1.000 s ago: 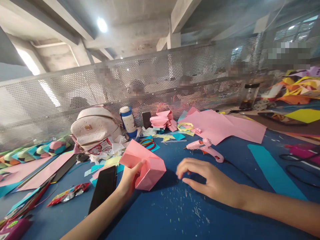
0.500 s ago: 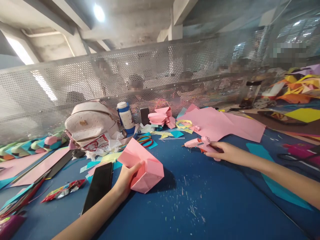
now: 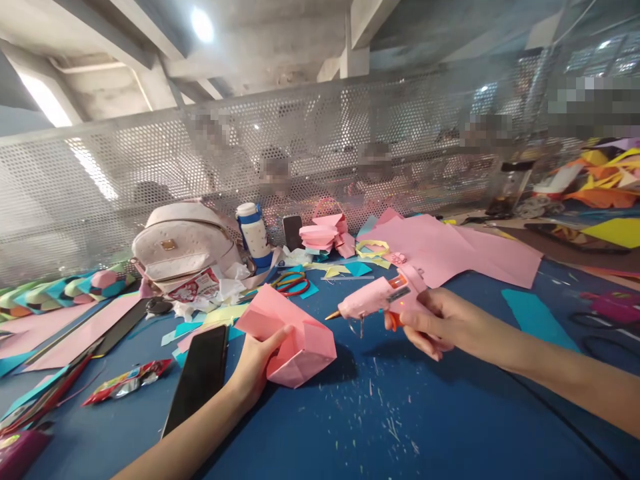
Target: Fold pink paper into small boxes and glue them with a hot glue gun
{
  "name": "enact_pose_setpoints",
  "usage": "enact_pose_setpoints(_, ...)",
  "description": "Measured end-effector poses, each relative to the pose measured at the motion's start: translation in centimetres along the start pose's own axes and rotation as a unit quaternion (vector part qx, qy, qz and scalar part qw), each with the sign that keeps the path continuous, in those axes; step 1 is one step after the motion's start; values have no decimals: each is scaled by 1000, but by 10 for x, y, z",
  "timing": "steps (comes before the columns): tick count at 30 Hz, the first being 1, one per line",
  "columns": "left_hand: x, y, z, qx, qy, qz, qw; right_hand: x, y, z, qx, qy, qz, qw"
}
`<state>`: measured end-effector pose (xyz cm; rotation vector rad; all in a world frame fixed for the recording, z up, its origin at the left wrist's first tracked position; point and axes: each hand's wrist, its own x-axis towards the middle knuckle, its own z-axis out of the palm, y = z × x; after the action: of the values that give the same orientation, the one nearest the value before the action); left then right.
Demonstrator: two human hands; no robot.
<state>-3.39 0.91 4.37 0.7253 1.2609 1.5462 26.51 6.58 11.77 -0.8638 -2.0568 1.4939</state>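
Note:
My left hand point(image 3: 256, 365) grips a folded pink paper box point(image 3: 305, 347), thumb inside its opening and fingers hidden behind it. The box is held just over the blue table point(image 3: 370, 427). To the right, my right hand point(image 3: 440, 323) is wrapped round the handle of a pink hot glue gun point(image 3: 383, 297), raised above the table. Its brass nozzle points left toward the box, apart from it. One finger is by the orange trigger. A black phone point(image 3: 200, 373) lies beside my left wrist.
A white backpack point(image 3: 187, 243), a blue-and-white bottle point(image 3: 253, 233) and red-handled scissors point(image 3: 293, 285) are at the back. Large pink paper point(image 3: 440, 247) lies back right, blue paper point(image 3: 537, 317) below it. A red snack packet point(image 3: 127, 381) lies left. A perforated metal screen point(image 3: 310, 127) stands behind.
The glue gun has been lifted off the table by my right hand and brought left, nearer the box. My left hand and the box have shifted only slightly.

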Motion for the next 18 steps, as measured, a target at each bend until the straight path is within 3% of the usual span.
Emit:
enact_pose_setpoints(6,-1,1,-1,11,-7,-2,1000,15,-2,21,13,-8,6,1000)
enact_pose_setpoints(11,0,2,-3,13,-20,-1,1000,23,-1,24,10,-13,17,1000)
enact_pose_setpoints(18,-4,3,3,14,6,8,1000,25,0,23,34,-42,-5,999)
